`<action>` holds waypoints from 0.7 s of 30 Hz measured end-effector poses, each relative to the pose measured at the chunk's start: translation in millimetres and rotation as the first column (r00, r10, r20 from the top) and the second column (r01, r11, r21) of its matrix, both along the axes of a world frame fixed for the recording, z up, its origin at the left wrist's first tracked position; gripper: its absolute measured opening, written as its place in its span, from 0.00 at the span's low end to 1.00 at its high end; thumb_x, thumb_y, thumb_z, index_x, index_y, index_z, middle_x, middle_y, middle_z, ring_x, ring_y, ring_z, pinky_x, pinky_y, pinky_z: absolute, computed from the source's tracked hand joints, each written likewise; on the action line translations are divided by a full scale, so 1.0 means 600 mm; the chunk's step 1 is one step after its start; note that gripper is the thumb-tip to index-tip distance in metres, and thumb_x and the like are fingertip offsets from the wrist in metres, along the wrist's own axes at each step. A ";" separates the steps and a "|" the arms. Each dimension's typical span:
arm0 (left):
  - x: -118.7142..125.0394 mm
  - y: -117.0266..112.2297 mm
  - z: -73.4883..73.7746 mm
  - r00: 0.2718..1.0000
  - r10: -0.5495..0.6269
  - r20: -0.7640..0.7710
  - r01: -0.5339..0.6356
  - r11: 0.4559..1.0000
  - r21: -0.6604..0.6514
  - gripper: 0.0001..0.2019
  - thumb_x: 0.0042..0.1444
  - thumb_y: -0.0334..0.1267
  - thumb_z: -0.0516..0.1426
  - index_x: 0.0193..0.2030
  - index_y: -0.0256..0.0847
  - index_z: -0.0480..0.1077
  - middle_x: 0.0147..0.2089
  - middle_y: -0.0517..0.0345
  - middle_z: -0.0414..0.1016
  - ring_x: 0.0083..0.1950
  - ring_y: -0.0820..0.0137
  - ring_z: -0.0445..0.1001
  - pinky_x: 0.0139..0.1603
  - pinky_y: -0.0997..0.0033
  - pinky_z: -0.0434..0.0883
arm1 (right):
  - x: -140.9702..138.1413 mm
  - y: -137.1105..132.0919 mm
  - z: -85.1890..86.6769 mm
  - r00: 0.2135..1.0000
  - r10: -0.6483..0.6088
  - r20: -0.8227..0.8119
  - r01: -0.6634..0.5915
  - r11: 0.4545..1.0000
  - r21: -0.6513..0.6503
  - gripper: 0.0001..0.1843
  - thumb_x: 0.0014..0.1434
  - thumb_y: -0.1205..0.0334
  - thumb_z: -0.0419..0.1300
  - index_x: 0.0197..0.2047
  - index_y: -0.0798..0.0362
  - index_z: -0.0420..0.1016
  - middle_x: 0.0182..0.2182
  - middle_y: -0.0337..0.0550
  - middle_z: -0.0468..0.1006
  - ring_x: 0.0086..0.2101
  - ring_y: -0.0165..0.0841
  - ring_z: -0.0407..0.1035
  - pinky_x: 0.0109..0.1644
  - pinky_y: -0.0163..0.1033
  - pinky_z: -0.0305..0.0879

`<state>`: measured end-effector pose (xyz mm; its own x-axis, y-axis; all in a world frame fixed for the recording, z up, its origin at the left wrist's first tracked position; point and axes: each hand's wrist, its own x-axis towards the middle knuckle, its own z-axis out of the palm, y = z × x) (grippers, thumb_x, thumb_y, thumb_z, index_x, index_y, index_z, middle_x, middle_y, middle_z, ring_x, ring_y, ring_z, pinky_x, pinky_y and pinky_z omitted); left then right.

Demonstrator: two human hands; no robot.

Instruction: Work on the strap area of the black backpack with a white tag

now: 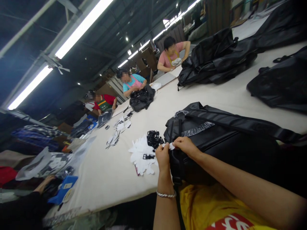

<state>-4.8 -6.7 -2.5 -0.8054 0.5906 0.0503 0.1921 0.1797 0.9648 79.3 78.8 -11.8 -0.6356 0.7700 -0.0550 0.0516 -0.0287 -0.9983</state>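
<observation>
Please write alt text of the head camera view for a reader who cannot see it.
Both hands, left hand and right hand, pinch a small white tag against a black backpack on a long white table. Beside them lie white paper pieces and black buckles; three people sit further along.

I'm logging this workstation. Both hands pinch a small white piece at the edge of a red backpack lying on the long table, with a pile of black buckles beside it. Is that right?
Not quite: the backpack is black, not red, as the head view shows. The rest holds: the left hand and right hand pinch the small white piece at its edge on the long table, with the pile of black buckles beside it.
</observation>
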 end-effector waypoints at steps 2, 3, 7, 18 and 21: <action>-0.003 0.001 -0.005 1.000 0.009 0.025 -0.009 1.000 -0.006 0.15 0.43 0.46 0.55 0.18 0.35 0.60 0.18 0.66 0.56 0.21 0.79 0.54 0.24 0.77 0.55 | 0.001 0.000 0.005 0.999 0.023 -0.028 -0.026 0.995 -0.098 0.08 0.43 0.64 0.56 0.18 0.59 0.70 0.19 0.39 0.70 0.23 0.28 0.63 0.28 0.31 0.57; -0.003 0.001 -0.006 0.999 0.017 0.029 -0.017 1.000 -0.009 0.15 0.42 0.46 0.55 0.18 0.35 0.60 0.17 0.66 0.56 0.21 0.79 0.54 0.24 0.77 0.54 | 0.002 -0.001 0.009 0.998 0.035 -0.043 -0.041 0.989 -0.141 0.07 0.43 0.65 0.55 0.18 0.59 0.70 0.18 0.39 0.70 0.22 0.27 0.63 0.28 0.31 0.57; 0.001 0.002 -0.006 0.999 0.047 0.002 -0.047 0.999 -0.019 0.15 0.43 0.45 0.56 0.17 0.35 0.60 0.17 0.66 0.56 0.22 0.80 0.52 0.23 0.77 0.53 | 0.008 -0.002 0.025 0.993 0.063 -0.096 -0.086 0.961 -0.263 0.07 0.42 0.66 0.55 0.18 0.59 0.69 0.16 0.39 0.69 0.20 0.26 0.62 0.25 0.30 0.56; 0.004 0.001 -0.006 0.998 0.045 0.049 -0.043 0.998 -0.036 0.14 0.42 0.44 0.56 0.18 0.34 0.63 0.16 0.65 0.58 0.21 0.79 0.55 0.23 0.76 0.54 | 0.009 0.000 0.022 0.985 0.041 -0.167 -0.109 0.900 -0.421 0.06 0.39 0.69 0.57 0.24 0.61 0.74 0.19 0.40 0.72 0.22 0.26 0.63 0.27 0.30 0.54; 0.006 0.001 -0.007 0.996 0.069 0.056 -0.067 0.997 -0.048 0.14 0.42 0.44 0.56 0.17 0.34 0.62 0.16 0.65 0.57 0.20 0.80 0.53 0.22 0.77 0.53 | 0.009 0.003 0.018 0.987 0.038 -0.155 -0.108 0.873 -0.475 0.08 0.39 0.70 0.57 0.27 0.61 0.74 0.20 0.42 0.73 0.23 0.27 0.65 0.26 0.30 0.54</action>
<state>-1.4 -6.1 -6.5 -0.8446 0.5349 -0.0234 0.1221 0.2350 0.9643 84.5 80.4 -1.2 -0.7172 0.6217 -0.3148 -0.0630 -0.5077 -0.8592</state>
